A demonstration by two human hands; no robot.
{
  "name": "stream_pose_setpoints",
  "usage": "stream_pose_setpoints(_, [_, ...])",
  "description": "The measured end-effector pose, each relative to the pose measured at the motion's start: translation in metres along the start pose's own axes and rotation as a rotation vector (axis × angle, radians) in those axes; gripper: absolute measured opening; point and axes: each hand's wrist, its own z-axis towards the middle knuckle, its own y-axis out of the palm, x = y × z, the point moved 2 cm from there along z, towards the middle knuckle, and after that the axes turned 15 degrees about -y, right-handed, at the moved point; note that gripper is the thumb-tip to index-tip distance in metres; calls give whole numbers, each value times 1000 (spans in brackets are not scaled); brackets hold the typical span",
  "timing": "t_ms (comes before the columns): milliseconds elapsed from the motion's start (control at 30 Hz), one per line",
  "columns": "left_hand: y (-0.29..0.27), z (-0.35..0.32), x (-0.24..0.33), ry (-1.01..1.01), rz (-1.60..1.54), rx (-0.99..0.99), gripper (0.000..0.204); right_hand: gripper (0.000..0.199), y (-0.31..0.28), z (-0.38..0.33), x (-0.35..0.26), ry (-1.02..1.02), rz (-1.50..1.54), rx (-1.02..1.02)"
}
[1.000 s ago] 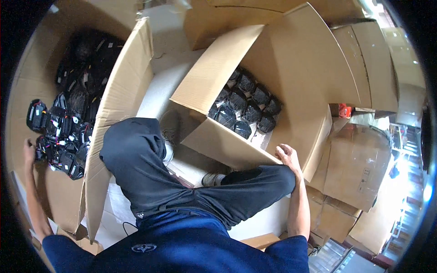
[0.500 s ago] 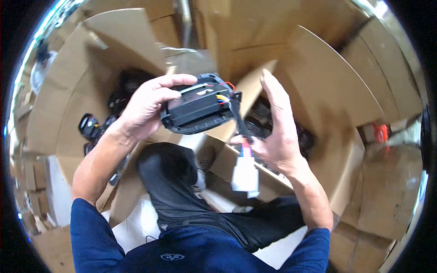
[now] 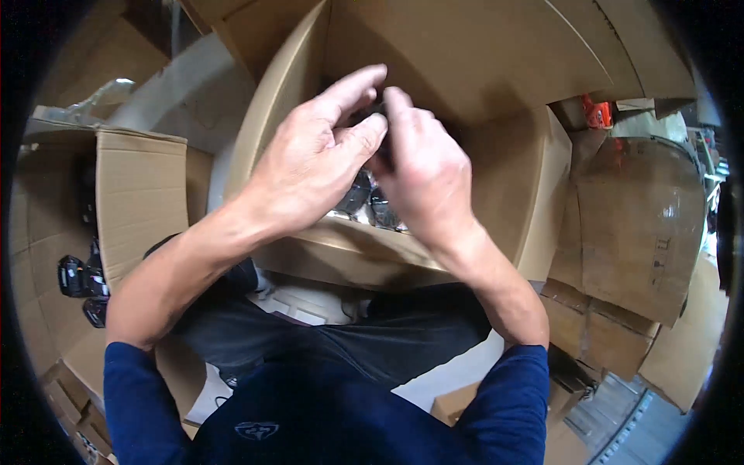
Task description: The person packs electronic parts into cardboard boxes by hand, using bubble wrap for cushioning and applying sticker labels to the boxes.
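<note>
My left hand (image 3: 306,151) and my right hand (image 3: 426,167) are close together above an open cardboard box (image 3: 356,246). Their fingers curl toward each other around a black plastic unit (image 3: 359,116), of which only dark slivers show between them. Its wires and white connector are hidden. The right hand is slightly blurred. Below the hands, inside the box, lie several dark units in clear plastic wrap (image 3: 380,208).
To the left stands another open box (image 3: 142,205) with more black units (image 3: 71,276) inside. Taped cartons (image 3: 628,221) stand at the right, with a red item (image 3: 597,112) behind them. My legs (image 3: 411,318) are spread in front of the near box.
The view has swung right, toward the other box. My right hand, spread apart before, has come in against the left at the black unit. The white connector has gone out of sight.
</note>
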Motion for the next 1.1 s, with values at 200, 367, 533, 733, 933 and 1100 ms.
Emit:
stream_pose_setpoints(200, [8,2,-8,20,206,-26,58,53,130,-134,197,919,1155,123])
stream_pose_setpoints(367, [-3,10,-20,33,417,-44,56,43,205,-321,243,1539,854,-253])
stream_pose_setpoints(533, [-5,11,-29,77,479,-63,55,45,236,-345,244,1162,185,-516])
stream_pose_setpoints(733, [-8,14,-36,17,526,-19,57,85,250,-288,165,376,-79,-1123])
stream_pose_setpoints(933, [-5,9,-38,223,816,-40,57,50,265,-287,161,-41,-248,-1000])
stream_pose_setpoints(1100, [9,3,-43,14,701,-125,55,40,266,-284,182,50,-201,-1063])
